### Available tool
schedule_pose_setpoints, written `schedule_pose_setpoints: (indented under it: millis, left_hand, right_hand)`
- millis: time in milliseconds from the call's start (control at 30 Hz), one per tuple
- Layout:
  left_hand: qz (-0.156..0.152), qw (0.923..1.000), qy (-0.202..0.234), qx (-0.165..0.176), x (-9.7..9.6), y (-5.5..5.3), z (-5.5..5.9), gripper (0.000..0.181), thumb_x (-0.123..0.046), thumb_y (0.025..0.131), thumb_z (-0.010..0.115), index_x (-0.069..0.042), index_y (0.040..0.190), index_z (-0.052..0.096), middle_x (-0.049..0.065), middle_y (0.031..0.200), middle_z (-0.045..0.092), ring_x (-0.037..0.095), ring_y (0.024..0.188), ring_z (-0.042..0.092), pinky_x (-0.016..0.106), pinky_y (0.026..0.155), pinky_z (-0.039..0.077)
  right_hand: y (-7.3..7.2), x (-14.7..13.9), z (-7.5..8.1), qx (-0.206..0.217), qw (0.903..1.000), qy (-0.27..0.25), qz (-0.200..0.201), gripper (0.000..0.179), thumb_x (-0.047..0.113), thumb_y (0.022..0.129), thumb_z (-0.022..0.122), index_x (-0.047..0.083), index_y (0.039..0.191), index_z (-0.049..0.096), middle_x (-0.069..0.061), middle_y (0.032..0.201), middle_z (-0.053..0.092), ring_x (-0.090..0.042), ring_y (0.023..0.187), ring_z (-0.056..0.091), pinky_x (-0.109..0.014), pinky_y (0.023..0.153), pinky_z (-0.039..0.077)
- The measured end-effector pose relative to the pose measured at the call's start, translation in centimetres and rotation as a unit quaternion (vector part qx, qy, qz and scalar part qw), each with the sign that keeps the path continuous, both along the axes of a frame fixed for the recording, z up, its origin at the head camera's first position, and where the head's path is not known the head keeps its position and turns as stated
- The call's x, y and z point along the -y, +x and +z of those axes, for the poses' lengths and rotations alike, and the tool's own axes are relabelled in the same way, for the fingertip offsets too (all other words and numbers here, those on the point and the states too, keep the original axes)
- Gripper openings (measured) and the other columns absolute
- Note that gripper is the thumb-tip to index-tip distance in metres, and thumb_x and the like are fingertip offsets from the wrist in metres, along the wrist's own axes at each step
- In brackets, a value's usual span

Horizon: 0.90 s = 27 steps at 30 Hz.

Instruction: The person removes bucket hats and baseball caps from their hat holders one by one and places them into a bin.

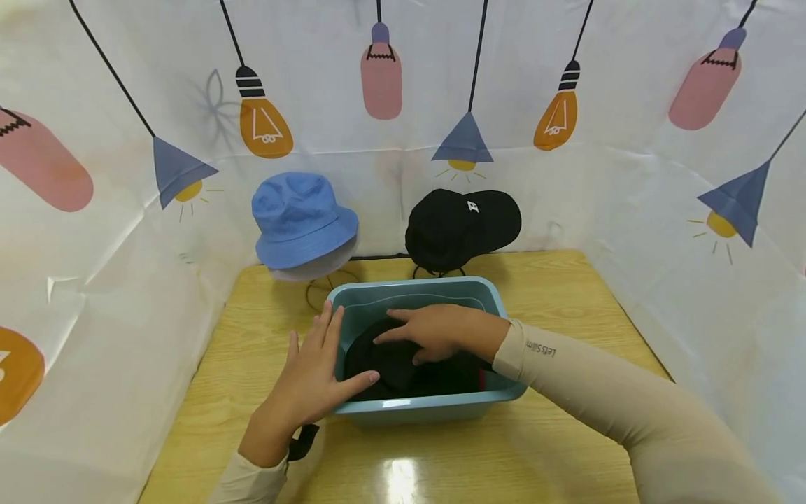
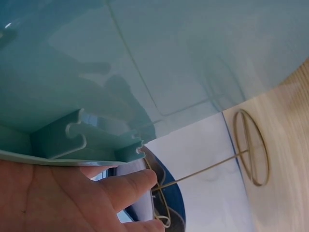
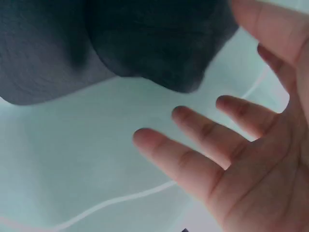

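A blue-green plastic bin (image 1: 415, 404) stands on the table with dark headwear inside, including a black cap (image 1: 374, 360). My left hand (image 1: 311, 374) rests against the bin's left rim, its fingers straight and thumb spread. In the left wrist view that hand (image 2: 63, 198) lies along the outside of the bin wall (image 2: 159, 53). Over the black cap reaches my right hand (image 1: 441, 330), with its fingers spread. From the right wrist the dark cap (image 3: 154, 41) appears beside the loosely extended fingers, and nothing is gripped. The lower contents are hidden.
Behind the bin, a blue bucket hat (image 1: 302, 220) sits on a wire stand (image 1: 315, 294) at the left. A black baseball cap (image 1: 462, 227) is on another stand at the right. Printed white cloth (image 1: 403, 189) encloses the wooden table (image 1: 567, 294).
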<state>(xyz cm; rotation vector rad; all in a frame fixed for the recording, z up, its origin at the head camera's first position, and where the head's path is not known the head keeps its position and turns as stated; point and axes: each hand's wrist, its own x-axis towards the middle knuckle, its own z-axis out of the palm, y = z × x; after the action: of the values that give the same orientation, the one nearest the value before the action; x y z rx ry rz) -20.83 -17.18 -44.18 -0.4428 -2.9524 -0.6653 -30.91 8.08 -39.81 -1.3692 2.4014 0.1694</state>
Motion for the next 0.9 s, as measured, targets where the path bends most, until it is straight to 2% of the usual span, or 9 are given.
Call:
schedule_pose_setpoints:
  millis: [100,233,533,700,900]
  left_hand:
    - [-0.001,1.0,-0.002,0.0,0.0,0.0,0.1,0.12,-0.084,0.085,0.057,-0.013,0.168,0.009,0.01,0.176,0.001,0.038,0.16,0.015,0.08,0.116,0.007]
    - [-0.001,1.0,-0.004,0.001,0.0,0.1,0.2,0.12,-0.084,0.085,0.057,-0.014,0.168,0.008,0.011,0.175,0.002,0.038,0.16,0.015,0.08,0.116,0.007]
    - [-0.003,1.0,-0.007,-0.005,-0.2,0.1,0.4,0.118,-0.083,0.085,0.057,-0.013,0.168,0.01,0.011,0.175,0.003,0.037,0.16,0.015,0.08,0.116,0.009]
    - [-0.002,1.0,-0.007,-0.002,-0.3,0.0,0.3,0.117,-0.081,0.086,0.059,-0.013,0.168,0.01,0.011,0.175,0.002,0.038,0.16,0.015,0.08,0.116,0.007]
    - [0.001,1.0,-0.003,0.001,-0.2,0.1,0.3,0.116,-0.082,0.086,0.058,-0.017,0.168,0.007,0.011,0.175,0.002,0.037,0.16,0.014,0.08,0.116,0.006]
  right_hand:
    - [0.1,0.0,-1.0,-0.019,0.9994,-0.015,0.025,0.078,0.03,0.098,0.074,0.047,0.161,0.031,-0.009,0.172,0.025,-0.02,0.12,0.068,-0.037,0.099,0.057]
    - [0.1,0.5,-2.6,-0.029,0.9984,-0.031,0.037,0.08,0.027,0.097,0.075,0.047,0.161,0.031,-0.008,0.172,0.025,-0.018,0.115,0.07,-0.033,0.091,0.059]
    - [-0.6,1.6,-4.4,0.014,0.9987,-0.012,0.048,0.077,0.021,0.097,0.075,0.044,0.16,0.036,-0.013,0.17,0.027,-0.024,0.134,0.06,-0.037,0.105,0.054]
    - [-0.7,2.5,-5.2,0.043,0.9984,0.006,0.036,0.078,0.018,0.097,0.074,0.046,0.159,0.036,-0.011,0.169,0.03,-0.025,0.141,0.053,-0.042,0.111,0.049]
    - [-0.6,3.4,-6.2,0.023,0.9985,0.025,0.042,0.086,0.017,0.094,0.077,0.048,0.16,0.032,-0.009,0.168,0.034,-0.024,0.144,0.05,-0.043,0.113,0.048]
